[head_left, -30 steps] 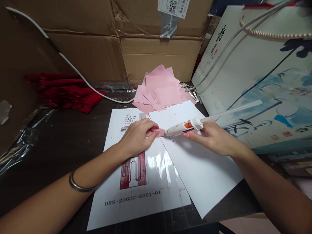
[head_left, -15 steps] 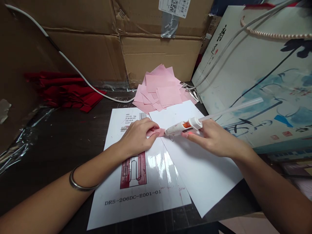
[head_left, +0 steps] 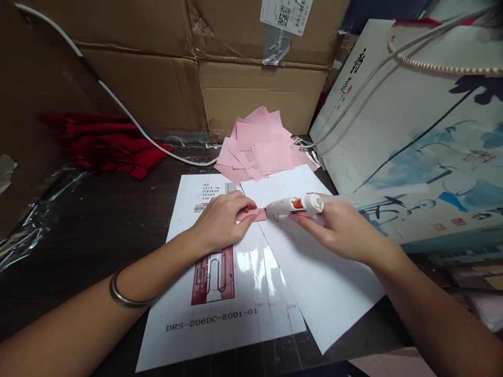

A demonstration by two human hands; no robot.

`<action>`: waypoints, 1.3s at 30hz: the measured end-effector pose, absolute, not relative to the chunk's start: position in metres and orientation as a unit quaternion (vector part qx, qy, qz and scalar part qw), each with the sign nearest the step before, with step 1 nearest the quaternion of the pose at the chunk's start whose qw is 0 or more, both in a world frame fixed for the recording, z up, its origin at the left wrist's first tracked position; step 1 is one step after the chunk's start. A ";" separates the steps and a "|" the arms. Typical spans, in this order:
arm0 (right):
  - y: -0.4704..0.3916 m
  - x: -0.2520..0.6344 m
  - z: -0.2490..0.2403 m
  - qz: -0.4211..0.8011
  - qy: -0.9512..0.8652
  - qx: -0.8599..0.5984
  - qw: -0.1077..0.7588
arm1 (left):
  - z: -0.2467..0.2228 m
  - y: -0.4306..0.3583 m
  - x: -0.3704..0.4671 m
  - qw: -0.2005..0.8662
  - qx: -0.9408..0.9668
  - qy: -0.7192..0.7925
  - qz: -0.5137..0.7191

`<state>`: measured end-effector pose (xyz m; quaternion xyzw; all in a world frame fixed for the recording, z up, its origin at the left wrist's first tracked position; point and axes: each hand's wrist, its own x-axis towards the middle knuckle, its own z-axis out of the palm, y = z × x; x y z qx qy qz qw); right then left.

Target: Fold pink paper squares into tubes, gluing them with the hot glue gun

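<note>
Dark wood-grain tabletop point(head_left: 98, 214) fills the near ground, carrying a glossy white printed sheet point(head_left: 173, 293) and, partly over it, a plain white paper sheet point(head_left: 334, 293). Above the printed sheet, the person's left hand point(head_left: 222, 222) is closed, thumb and fingertips pinching a small flat pink piece point(head_left: 261, 215) whose right end pokes out over the plain sheet's edge. The right hand point(head_left: 341, 230) is wrapped around a white plastic glue gun point(head_left: 310, 203) with a translucent stick at its back; the nozzle points at that pink end, though whether they touch cannot be told. The step in hand seems to be applying glue there, and the next move calls for a steady pinch, fingertips clear of the nozzle. Farther off lie a loose heap of pink squares point(head_left: 271, 141), thin silvery metal pieces point(head_left: 313, 153) and a dark red folded bundle point(head_left: 106, 146), with brown cardboard point(head_left: 259, 99) behind.
</note>
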<state>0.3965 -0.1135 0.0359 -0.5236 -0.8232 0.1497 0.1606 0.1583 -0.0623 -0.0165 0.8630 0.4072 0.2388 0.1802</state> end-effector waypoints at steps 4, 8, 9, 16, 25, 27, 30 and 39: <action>-0.118 0.392 0.039 0.123 -0.834 -0.517 0.150 | -0.016 -0.063 0.159 0.183 0.863 0.409 0.235; -0.122 0.389 0.042 0.124 -0.836 -0.515 0.141 | -0.017 -0.063 0.158 0.181 0.866 0.403 0.236; -0.122 0.389 0.043 0.125 -0.837 -0.516 0.135 | -0.018 -0.062 0.158 0.179 0.866 0.401 0.238; -0.121 0.386 0.045 0.133 -0.829 -0.524 0.141 | -0.017 -0.063 0.158 0.174 0.868 0.402 0.233; -0.122 0.393 0.047 0.166 -0.809 -0.547 0.137 | -0.019 -0.063 0.158 0.169 0.871 0.395 0.238; -0.121 0.396 0.043 0.185 -0.780 -0.579 0.150 | -0.019 -0.063 0.157 0.173 0.869 0.395 0.242; -0.120 0.400 0.039 0.225 -0.744 -0.602 0.183 | -0.019 -0.063 0.156 0.179 0.865 0.395 0.251; -0.114 0.418 0.033 0.306 -0.660 -0.644 0.238 | -0.016 -0.065 0.156 0.190 0.865 0.391 0.248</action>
